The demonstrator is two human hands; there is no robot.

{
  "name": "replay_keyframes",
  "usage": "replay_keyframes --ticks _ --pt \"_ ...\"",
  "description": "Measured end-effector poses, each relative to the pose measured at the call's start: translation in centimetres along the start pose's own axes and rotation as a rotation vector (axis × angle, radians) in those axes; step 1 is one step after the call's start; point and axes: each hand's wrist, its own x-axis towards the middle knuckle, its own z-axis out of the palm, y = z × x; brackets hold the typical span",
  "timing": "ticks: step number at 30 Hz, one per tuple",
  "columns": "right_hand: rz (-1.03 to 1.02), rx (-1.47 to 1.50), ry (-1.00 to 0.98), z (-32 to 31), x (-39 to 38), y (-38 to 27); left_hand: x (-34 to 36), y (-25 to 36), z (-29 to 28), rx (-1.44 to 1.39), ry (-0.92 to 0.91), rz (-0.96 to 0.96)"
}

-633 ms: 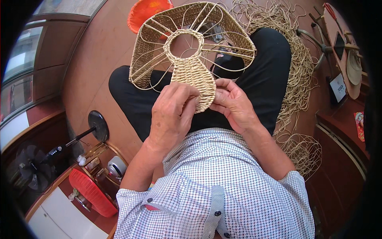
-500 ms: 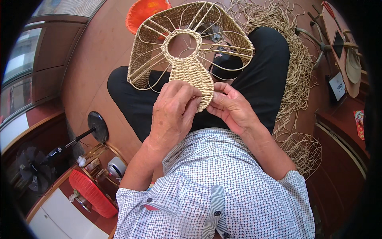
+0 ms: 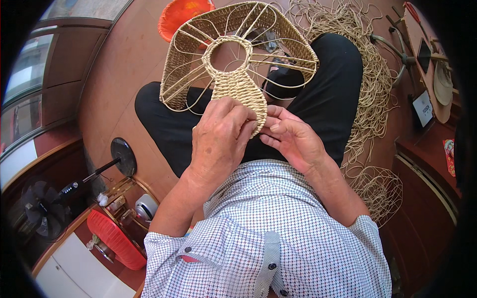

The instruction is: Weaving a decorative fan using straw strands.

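A woven straw piece, with a ring above a rounded panel, lies inside a wire-spoked basket frame with woven sides, over my lap. My left hand grips the lower part of the panel, fingers bent over its face and covering some of it. My right hand is at the panel's right edge, its fingers curled and thumb bent inward; whatever is between them is too small to make out.
An orange basin sits behind the frame. Loose cord is heaped at right, beside a wooden stand. At left are a black fan, a red plastic item and glazed panels. My bent legs flank the work.
My left fingers have shifted slightly up and right over the panel. My right thumb has drawn back from the panel's face toward its edge and bent inward.
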Motion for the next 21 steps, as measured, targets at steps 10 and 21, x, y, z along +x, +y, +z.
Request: replay_keyframes --ticks 10,21 --pt "-0.153 -0.196 0.055 1.3 -1.1 -1.1 1.8 0.1 -0.6 0.011 -0.113 0.163" --pt "-0.838 -0.983 -0.141 1.5 0.1 -0.9 0.5 2.4 1.0 -0.408 0.363 0.304"
